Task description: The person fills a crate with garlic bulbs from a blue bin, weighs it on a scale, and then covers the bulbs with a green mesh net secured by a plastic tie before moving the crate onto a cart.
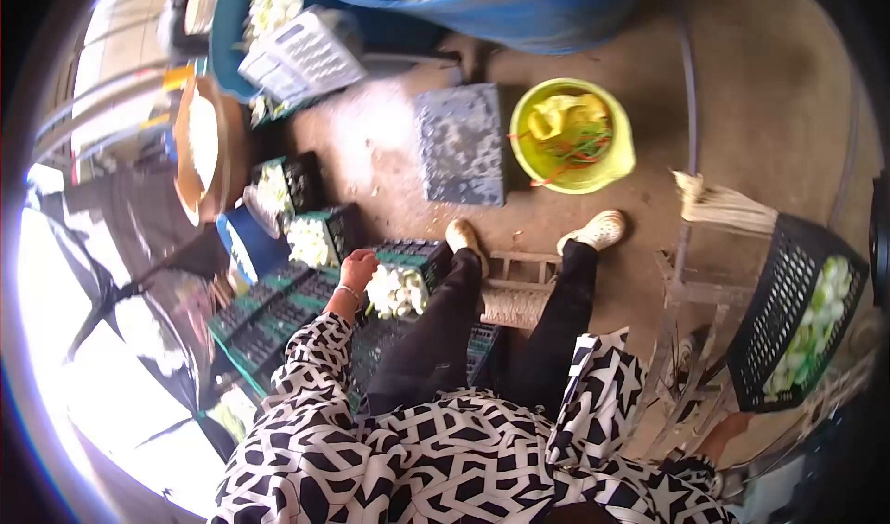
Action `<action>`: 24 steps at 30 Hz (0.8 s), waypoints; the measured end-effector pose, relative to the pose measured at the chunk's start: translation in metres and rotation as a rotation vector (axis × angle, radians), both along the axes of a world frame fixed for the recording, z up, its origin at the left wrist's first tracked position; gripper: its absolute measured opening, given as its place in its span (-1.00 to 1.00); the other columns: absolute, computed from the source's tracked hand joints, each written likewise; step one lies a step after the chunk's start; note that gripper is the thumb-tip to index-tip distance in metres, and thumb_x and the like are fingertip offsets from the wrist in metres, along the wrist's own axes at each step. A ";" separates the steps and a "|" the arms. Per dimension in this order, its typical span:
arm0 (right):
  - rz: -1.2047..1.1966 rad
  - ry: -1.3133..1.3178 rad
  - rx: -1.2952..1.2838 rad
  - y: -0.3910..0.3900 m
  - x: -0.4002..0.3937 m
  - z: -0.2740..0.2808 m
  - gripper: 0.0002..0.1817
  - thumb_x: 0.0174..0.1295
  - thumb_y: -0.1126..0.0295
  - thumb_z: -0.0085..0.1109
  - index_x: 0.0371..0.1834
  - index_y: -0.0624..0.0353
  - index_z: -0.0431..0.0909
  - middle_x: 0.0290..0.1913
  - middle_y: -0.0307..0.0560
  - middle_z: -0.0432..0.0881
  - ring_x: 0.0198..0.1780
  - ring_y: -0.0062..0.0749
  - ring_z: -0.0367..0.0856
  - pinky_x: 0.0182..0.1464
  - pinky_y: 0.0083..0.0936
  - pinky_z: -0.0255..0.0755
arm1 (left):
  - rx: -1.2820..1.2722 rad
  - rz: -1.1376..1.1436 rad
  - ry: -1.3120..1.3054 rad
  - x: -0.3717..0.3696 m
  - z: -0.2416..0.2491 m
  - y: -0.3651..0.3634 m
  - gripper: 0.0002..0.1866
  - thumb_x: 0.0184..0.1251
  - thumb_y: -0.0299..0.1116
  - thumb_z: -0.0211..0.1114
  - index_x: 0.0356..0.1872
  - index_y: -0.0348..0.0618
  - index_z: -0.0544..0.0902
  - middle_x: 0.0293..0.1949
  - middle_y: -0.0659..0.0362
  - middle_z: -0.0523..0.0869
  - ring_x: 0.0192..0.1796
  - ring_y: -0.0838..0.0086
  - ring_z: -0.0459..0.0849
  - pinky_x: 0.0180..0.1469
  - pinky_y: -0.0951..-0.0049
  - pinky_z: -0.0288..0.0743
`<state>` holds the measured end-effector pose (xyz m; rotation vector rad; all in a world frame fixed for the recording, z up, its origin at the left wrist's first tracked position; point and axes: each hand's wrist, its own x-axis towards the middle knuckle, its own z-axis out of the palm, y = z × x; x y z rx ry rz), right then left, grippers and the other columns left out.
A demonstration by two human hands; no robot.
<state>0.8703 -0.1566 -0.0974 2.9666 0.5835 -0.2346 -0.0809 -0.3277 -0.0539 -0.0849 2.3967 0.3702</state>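
My left hand (359, 269) is beside a pile of pale white-green vegetables (397, 291) on stacked dark green crates (295, 303). Its fingers are bent, and whether anything is between them is too small to make out. At the lower right, my right hand (728, 428) is by the bottom end of a black perforated crate (756, 338), which stands tilted with green and white vegetables (811, 325) in it. The fingers of that hand are mostly hidden near the crate's edge.
A yellow tub (615, 169) with red and green strings is on the floor beside a grey speckled block (461, 144). A large blue tub (556, 16) stands at the top, near a white basket (304, 56). A wooden chair (702, 292) and a low stool (513, 303) are nearby.
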 end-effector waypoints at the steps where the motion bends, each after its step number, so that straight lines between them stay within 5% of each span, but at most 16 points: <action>1: 0.077 -0.115 -0.062 -0.009 -0.028 -0.010 -0.54 0.47 0.15 -0.20 -0.02 0.26 0.64 -0.11 0.18 0.70 -0.19 0.15 0.69 -0.24 -0.08 0.60 | -0.009 0.138 0.001 -0.010 0.011 -0.034 -0.76 0.26 -0.36 0.22 -0.15 -0.30 0.68 -0.45 0.19 0.71 -0.42 0.53 0.63 -0.36 0.56 0.51; 2: 0.154 -0.103 -0.075 -0.006 -0.068 -0.036 -0.54 0.47 0.15 -0.20 -0.02 0.26 0.64 -0.11 0.18 0.70 -0.19 0.15 0.69 -0.24 -0.08 0.60 | -0.020 0.136 -0.009 -0.023 0.002 -0.088 -0.75 0.28 -0.37 0.20 -0.11 -0.26 0.68 -0.46 0.21 0.70 -0.42 0.51 0.62 -0.36 0.54 0.50; 3: 0.156 0.184 -0.036 -0.006 -0.111 -0.061 -0.60 0.45 0.15 -0.14 0.03 0.20 0.58 -0.17 0.09 0.69 -0.30 0.02 0.67 -0.34 -0.19 0.57 | -0.043 0.241 -0.084 -0.028 -0.006 -0.136 -0.74 0.26 -0.33 0.22 -0.11 -0.22 0.71 -0.41 0.16 0.74 -0.33 0.45 0.68 -0.26 0.47 0.56; 5: 0.124 0.756 0.009 -0.009 -0.188 -0.089 -0.65 0.40 0.16 -0.01 0.13 0.09 0.46 -0.28 -0.11 0.66 -0.52 -0.26 0.61 -0.53 -0.43 0.50 | -0.270 -0.019 -0.048 -0.025 -0.034 -0.228 -0.73 0.22 -0.29 0.24 -0.15 -0.19 0.73 -0.32 0.11 0.78 -0.22 0.41 0.73 -0.12 0.43 0.58; 6: 0.203 0.838 -0.148 0.014 -0.295 -0.082 -0.64 0.39 0.13 0.03 0.14 0.04 0.46 -0.35 -0.22 0.58 -0.60 -0.54 0.49 -0.57 -0.64 0.37 | -0.284 0.102 -0.085 -0.015 -0.030 -0.241 -0.74 0.20 -0.27 0.25 -0.18 -0.18 0.74 -0.29 0.09 0.79 -0.18 0.41 0.74 -0.08 0.44 0.58; 9: 0.697 1.250 -0.310 0.050 -0.526 -0.099 -0.65 0.47 0.18 -0.02 0.18 0.10 0.45 -0.29 -0.19 0.59 -0.53 -0.68 0.49 -0.49 -0.70 0.33 | -0.166 0.385 -0.092 0.031 -0.060 -0.312 -0.75 0.19 -0.29 0.26 -0.18 -0.18 0.74 -0.33 0.14 0.78 -0.27 0.44 0.73 -0.16 0.45 0.60; 11: 0.755 1.312 -0.522 0.052 -0.634 -0.123 -0.66 0.44 0.21 0.03 0.17 0.13 0.46 -0.29 -0.17 0.60 -0.49 -0.66 0.50 -0.45 -0.68 0.37 | -0.111 0.752 -0.177 0.054 -0.071 -0.327 -0.75 0.22 -0.30 0.27 -0.12 -0.15 0.71 -0.40 0.21 0.72 -0.38 0.49 0.69 -0.33 0.47 0.56; 15: 1.194 1.438 -0.704 -0.037 -0.795 -0.163 -0.72 0.38 0.29 0.11 0.04 0.21 0.53 -0.20 -0.07 0.67 -0.33 -0.46 0.63 -0.24 -0.54 0.52 | -0.098 1.123 -0.186 0.088 -0.107 -0.338 -0.72 0.29 -0.29 0.25 -0.02 -0.12 0.61 -0.36 0.28 0.66 -0.44 0.51 0.60 -0.48 0.43 0.47; 18: 1.554 1.391 -0.839 -0.131 -0.875 -0.211 -0.72 0.30 0.31 0.18 0.00 0.21 0.54 -0.14 0.02 0.69 -0.22 -0.23 0.69 -0.10 -0.37 0.54 | -0.009 1.422 -0.320 0.115 -0.158 -0.355 -0.79 0.38 -0.23 0.19 -0.06 -0.05 0.51 -0.29 0.27 0.59 -0.27 0.36 0.65 -0.32 0.26 0.53; 21: 1.742 1.323 -1.047 -0.219 -0.974 -0.223 -0.67 0.23 0.29 0.22 0.02 0.19 0.54 -0.11 0.02 0.68 -0.10 -0.08 0.68 -0.03 -0.25 0.52 | -0.081 1.465 -0.342 0.113 -0.185 -0.351 -0.51 0.40 -0.21 0.20 0.29 -0.11 0.38 0.07 0.16 0.58 0.03 0.29 0.63 -0.01 0.18 0.54; 24: 1.964 1.428 -0.923 -0.309 -1.036 -0.278 -0.58 0.22 0.26 0.22 0.10 0.21 0.50 0.00 0.04 0.63 0.06 -0.07 0.60 0.08 -0.21 0.47 | -0.116 1.549 -0.343 0.099 -0.206 -0.374 -0.41 0.40 -0.21 0.21 0.38 -0.12 0.29 0.19 0.14 0.52 0.15 0.33 0.55 0.10 0.18 0.47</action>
